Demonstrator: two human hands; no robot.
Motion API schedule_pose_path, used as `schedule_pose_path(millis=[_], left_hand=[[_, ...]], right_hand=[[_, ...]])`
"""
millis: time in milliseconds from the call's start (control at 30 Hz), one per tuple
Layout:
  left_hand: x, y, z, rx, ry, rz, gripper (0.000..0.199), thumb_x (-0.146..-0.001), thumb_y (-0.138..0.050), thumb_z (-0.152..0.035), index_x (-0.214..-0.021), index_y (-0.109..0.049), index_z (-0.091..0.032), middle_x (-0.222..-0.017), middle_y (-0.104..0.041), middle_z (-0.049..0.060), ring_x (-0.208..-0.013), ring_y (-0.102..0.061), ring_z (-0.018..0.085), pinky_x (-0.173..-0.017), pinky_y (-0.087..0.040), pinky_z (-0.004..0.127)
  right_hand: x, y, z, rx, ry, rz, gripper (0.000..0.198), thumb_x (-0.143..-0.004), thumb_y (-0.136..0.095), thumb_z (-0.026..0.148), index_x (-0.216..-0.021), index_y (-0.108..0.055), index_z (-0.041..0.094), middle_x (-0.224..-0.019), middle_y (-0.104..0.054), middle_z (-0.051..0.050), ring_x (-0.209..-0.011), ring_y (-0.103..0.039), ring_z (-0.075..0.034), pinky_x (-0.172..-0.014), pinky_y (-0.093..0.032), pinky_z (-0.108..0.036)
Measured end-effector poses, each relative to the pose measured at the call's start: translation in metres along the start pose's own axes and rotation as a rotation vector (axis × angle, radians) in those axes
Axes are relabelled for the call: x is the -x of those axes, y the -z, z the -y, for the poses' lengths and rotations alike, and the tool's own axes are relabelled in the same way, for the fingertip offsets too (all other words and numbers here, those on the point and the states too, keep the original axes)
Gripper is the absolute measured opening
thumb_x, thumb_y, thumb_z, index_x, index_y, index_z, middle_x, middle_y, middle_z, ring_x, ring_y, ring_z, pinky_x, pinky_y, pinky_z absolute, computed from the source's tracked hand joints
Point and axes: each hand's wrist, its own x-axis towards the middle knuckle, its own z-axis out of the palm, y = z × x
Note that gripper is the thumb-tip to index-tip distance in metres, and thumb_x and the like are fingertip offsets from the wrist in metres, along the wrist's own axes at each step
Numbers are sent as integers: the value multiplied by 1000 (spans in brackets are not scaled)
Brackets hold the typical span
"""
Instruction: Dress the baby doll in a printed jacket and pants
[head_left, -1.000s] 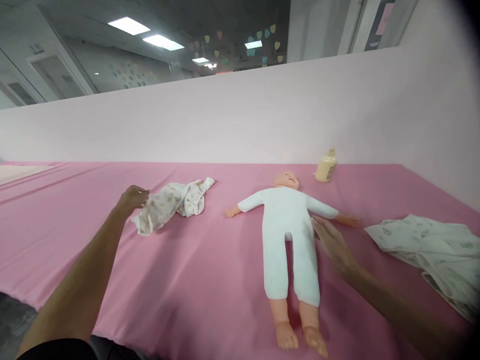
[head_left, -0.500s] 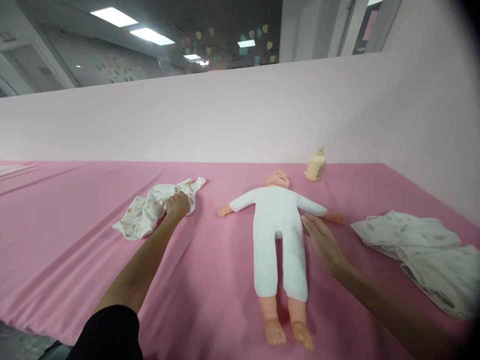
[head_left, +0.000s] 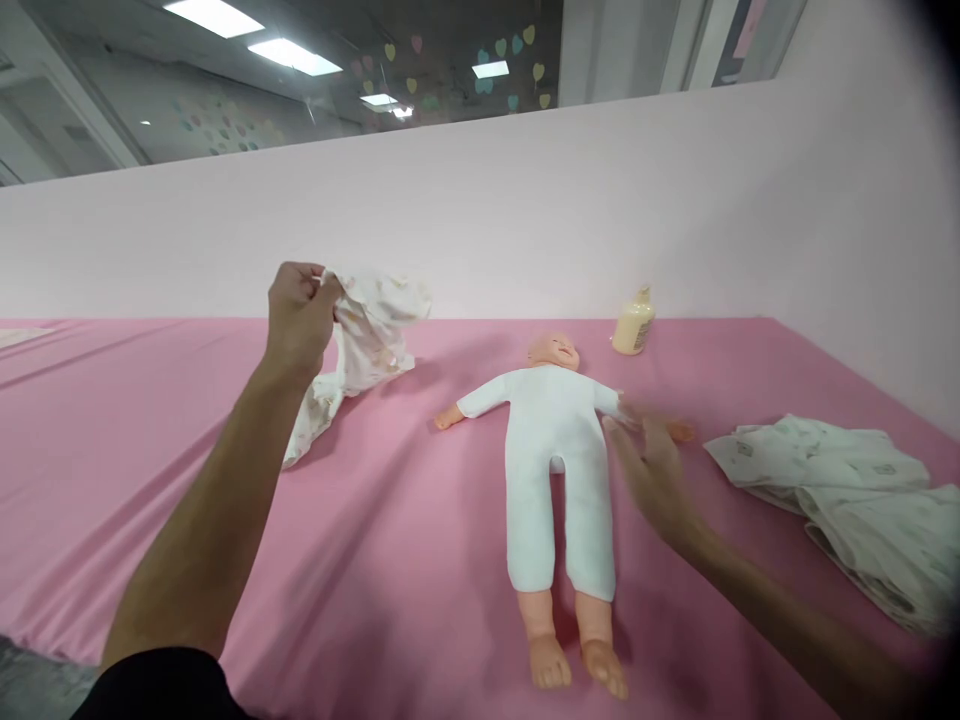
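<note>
A baby doll (head_left: 557,430) with a white cloth body lies on its back, arms spread and bare feet toward me. To its left, my left hand (head_left: 301,310) pinches a white baby garment (head_left: 367,335) with a small print and holds it up; the lower end of the cloth hangs down to the pink sheet. My right hand (head_left: 656,480) is beside the doll's side, just below its arm on the right. Its fingers are apart and partly blurred, with nothing seen in them. Whether it touches the doll I cannot tell.
A pink sheet (head_left: 405,560) covers the table. Toward the back stands a pale yellow pump bottle (head_left: 634,325). Folded white printed cloth (head_left: 847,480) lies at the right. Behind the table rises a low white wall (head_left: 450,220), with a window (head_left: 450,60) above it.
My left hand has lifted the garment off the sheet, up and to the left. My right hand's fingers have spread and blurred near the doll's arm. The doll stays in place.
</note>
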Motion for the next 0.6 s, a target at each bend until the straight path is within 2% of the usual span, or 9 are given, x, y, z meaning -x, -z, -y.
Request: schedule_pose_path(millis=[67, 133, 233, 300, 400, 500, 600], left_hand=[[7, -9, -31, 207, -42, 87, 23, -84, -69, -2, -87, -51, -16, -58, -51, -10, -53, -43, 5, -53, -32, 20], [21, -17, -62, 361, -98, 190, 19, -86, -65, -1, -91, -52, -15, -69, -59, -5, -63, -53, 7, -60, -39, 20], [53, -27, -100, 473, -212, 317, 18, -84, -67, -2, -93, -56, -14, -76, -62, -3, -67, -56, 8, -61, -43, 21], [78, -33, -116, 519, -254, 355, 15, -84, -69, -8, -94, -59, -13, -79, -63, 0, -68, -58, 9, -60, -45, 22], [114, -41, -126, 504, -273, 314, 16, -81, -75, -15, -90, -62, -14, -83, -65, 2, -72, -60, 11, -66, -51, 24], [140, -48, -124, 454, -192, 298, 15, -82, -76, -22, -89, -63, -19, -78, -61, 0, -70, -60, 11, -60, -51, 22], [153, -53, -120, 423, -104, 354, 17, -87, -71, -34, -95, -61, -23, -77, -58, -1, -67, -59, 11, -57, -49, 22]], right_hand=[[0, -7, 17, 52, 133, 1, 43, -93, -55, 48, -132, -53, 29, -139, -57, -8, -131, -51, -30, -111, -41, -53], [-2, -15, 39, 58, 225, 60, 47, -91, -58, 47, -134, -51, 28, -140, -56, -8, -130, -50, -29, -108, -42, -53], [-6, -25, 76, -6, 298, 210, 59, -89, -63, 45, -142, -43, 29, -147, -49, -9, -133, -48, -29, -107, -43, -51], [-9, -30, 100, -86, 317, 291, 59, -88, -65, 42, -141, -44, 30, -145, -51, -8, -130, -51, -27, -103, -48, -48], [-13, -32, 123, -186, 403, 304, 47, -83, -69, 35, -128, -53, 29, -133, -59, -7, -121, -57, -27, -94, -53, -45], [-18, -27, 134, -212, 504, 277, 30, -79, -69, 27, -108, -59, 26, -108, -67, -6, -101, -63, -26, -85, -56, -44], [-25, -12, 143, -190, 507, 271, 10, -80, -67, 26, -82, -58, 25, -80, -65, -4, -82, -62, -24, -74, -55, -42]])
